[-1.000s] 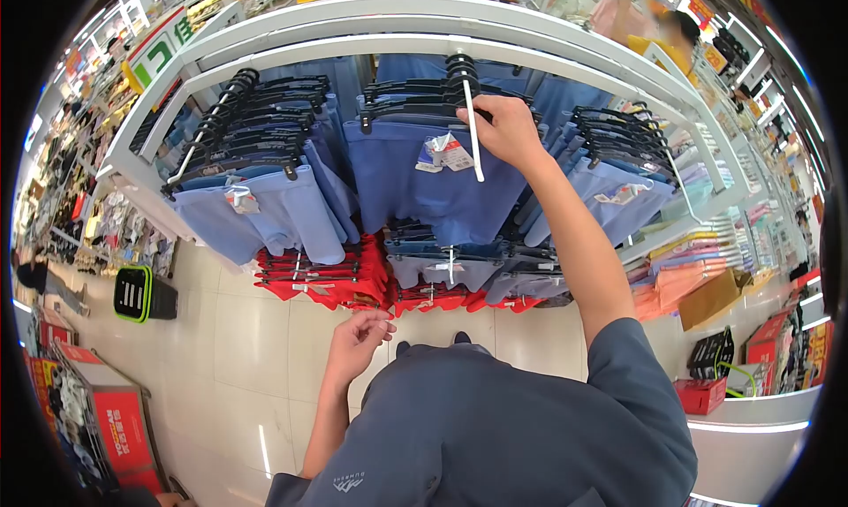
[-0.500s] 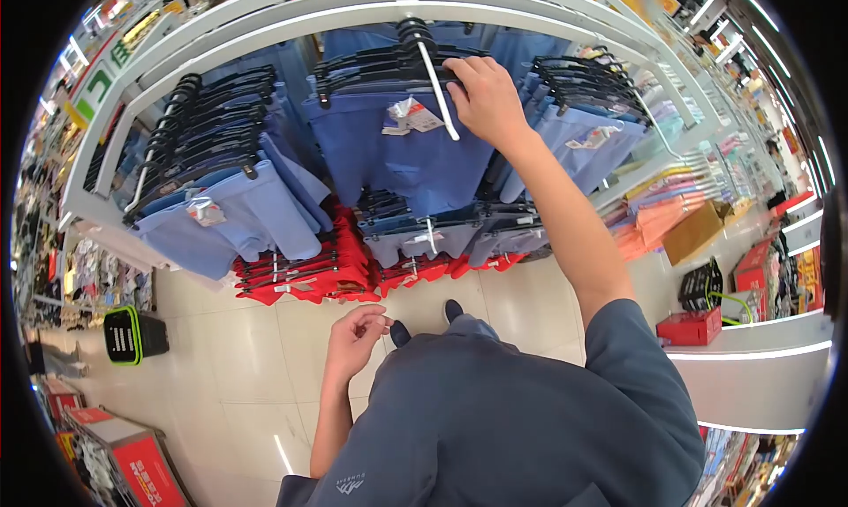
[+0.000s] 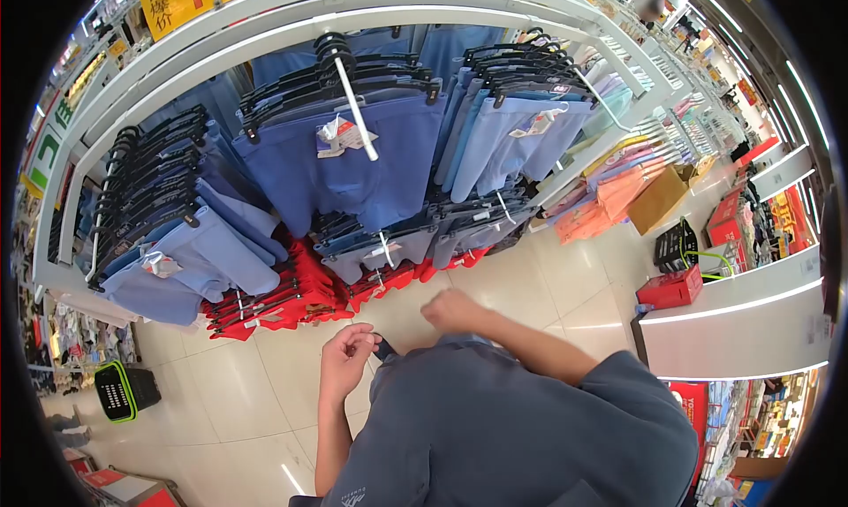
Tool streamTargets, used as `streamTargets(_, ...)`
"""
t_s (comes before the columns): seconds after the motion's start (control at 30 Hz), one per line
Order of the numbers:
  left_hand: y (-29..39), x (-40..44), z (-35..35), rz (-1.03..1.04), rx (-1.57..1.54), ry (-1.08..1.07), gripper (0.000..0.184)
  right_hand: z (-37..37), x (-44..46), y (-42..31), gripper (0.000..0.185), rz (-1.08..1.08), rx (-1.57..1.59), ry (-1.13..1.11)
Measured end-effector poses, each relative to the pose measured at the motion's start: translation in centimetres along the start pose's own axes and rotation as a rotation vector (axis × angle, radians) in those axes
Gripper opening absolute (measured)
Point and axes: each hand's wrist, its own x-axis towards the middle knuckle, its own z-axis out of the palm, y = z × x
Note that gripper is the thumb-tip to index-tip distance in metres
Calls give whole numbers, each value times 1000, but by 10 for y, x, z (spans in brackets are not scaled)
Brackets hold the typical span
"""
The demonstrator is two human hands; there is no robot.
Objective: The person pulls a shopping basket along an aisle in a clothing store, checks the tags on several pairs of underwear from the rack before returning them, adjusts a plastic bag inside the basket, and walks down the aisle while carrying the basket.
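Note:
My left hand (image 3: pixel 346 359) hovers before my body, its fingers curled in towards the thumb with nothing visible in them. To its right is my right hand (image 3: pixel 454 312), slightly blurred and closed like a fist, touching no garment. Ahead of both hands, dark blue shorts (image 3: pixel 371 167) with a white-and-red price tag (image 3: pixel 343 138) hang from black clip hangers on a white metal prong (image 3: pixel 355 109). Light blue shorts (image 3: pixel 530 145) hang on the right prong, and more light blue shorts (image 3: pixel 181 273) on the left one.
Below hang red garments (image 3: pixel 296 295) and grey-blue shorts (image 3: pixel 402 255). A black basket with a green handle (image 3: pixel 124 390) stands on the floor at left. At right are a cardboard box (image 3: pixel 661 198), another black basket (image 3: pixel 676 245) and a red box (image 3: pixel 670 286). The white rack frame (image 3: pixel 221 43) arches overhead.
My right hand has left the hanger of the dark blue shorts and come down near my body, closing. My left hand stays low. The view has turned, shifting the rack leftward.

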Motion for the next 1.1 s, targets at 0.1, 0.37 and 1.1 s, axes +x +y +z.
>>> streamTargets(0.1,3,0,16,-9,16,3,21,7,-16,4,9,32,139,19)
streamTargets(0.37,7,28,109,45,47,-104,23,41,-67,109,8,178,171,82)
streamTargets(1.1,7,30,267,29,274,-55,27,38,-153,194,53,-45,669,293)
